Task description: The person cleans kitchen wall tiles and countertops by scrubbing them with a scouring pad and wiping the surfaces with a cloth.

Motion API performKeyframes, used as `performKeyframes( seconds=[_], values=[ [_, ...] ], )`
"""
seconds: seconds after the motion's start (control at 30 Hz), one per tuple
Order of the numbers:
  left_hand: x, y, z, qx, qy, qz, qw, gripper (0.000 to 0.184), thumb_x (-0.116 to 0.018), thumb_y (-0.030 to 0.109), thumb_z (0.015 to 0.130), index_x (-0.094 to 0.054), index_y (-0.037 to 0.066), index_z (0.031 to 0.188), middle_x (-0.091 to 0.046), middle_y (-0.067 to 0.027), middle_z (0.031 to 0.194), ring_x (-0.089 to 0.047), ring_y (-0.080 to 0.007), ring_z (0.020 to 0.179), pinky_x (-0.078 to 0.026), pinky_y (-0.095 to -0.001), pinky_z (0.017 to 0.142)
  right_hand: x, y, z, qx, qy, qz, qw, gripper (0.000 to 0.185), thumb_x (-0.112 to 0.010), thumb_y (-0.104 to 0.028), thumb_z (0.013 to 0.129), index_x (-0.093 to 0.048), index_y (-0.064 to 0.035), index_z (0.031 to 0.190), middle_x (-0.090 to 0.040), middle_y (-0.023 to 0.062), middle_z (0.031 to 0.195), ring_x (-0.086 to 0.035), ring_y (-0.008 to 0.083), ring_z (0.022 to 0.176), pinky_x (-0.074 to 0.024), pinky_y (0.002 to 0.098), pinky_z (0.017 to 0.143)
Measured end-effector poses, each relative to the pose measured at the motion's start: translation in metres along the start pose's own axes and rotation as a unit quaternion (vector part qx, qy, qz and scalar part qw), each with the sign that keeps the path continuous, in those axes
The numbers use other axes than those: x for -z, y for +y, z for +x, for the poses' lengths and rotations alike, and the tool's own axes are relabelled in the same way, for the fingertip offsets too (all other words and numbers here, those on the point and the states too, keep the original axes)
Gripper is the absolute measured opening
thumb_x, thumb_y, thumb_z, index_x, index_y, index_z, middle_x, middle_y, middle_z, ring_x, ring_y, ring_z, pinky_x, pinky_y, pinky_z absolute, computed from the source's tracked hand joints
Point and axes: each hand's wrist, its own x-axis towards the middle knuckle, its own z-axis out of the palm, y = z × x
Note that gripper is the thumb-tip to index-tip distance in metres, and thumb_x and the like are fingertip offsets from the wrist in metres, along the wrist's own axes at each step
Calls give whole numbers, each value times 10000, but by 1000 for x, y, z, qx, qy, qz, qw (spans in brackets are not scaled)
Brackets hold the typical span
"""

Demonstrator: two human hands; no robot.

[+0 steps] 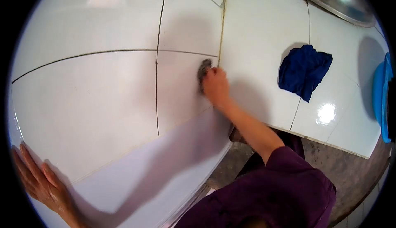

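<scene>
My right hand [216,86] is closed around a dark grey scouring pad [203,74] and presses it against the white tiled wall [111,108], close to the corner seam. Motion blurs the pad and fingers a little. At the lower left, my left hand [43,182] lies against the tiles with its fingers stretched out, holding nothing. To the right of the corner, a crumpled dark blue cloth [305,71] rests on the white tiled surface [255,50], apart from both hands.
A shiny metal vessel [334,1] stands at the upper right. A blue plastic basin [381,96] shows at the right edge. Below the tiled surface's edge lies a grey-brown floor [350,186]. Dark grout lines cross the tiles.
</scene>
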Motion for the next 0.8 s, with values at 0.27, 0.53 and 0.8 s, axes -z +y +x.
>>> performKeyframes(
  seconds=[0.27,0.53,0.8],
  values=[
    [0,-4,-8,-4,-8,8,1000,517,-263,508,951,-340,297,1417,-333,-62,1467,-309,-271,1351,-237,-509,1091,9,-25,-25,94,45,59,993,382,-625,-72,714,-590,-18,1090,-536,170,1094,-513,340,951,-408,444,759],
    [2,3,2,7,8,-30,1000,506,-282,486,955,-329,298,1423,-333,-51,1468,-236,-261,1385,-123,-497,1130,8,-23,-27,107,46,36,993,386,-633,-89,729,-595,-18,1107,-532,151,1098,-512,317,940,-397,427,741],
    [3,5,2,3,10,3,1000,523,-260,511,942,-353,296,1409,-331,-43,1467,-270,-250,1370,-197,-508,1112,15,-31,-9,118,61,22,991,360,-591,-76,750,-593,-27,1106,-546,151,1048,-514,304,949,-400,423,735]
  ],
)
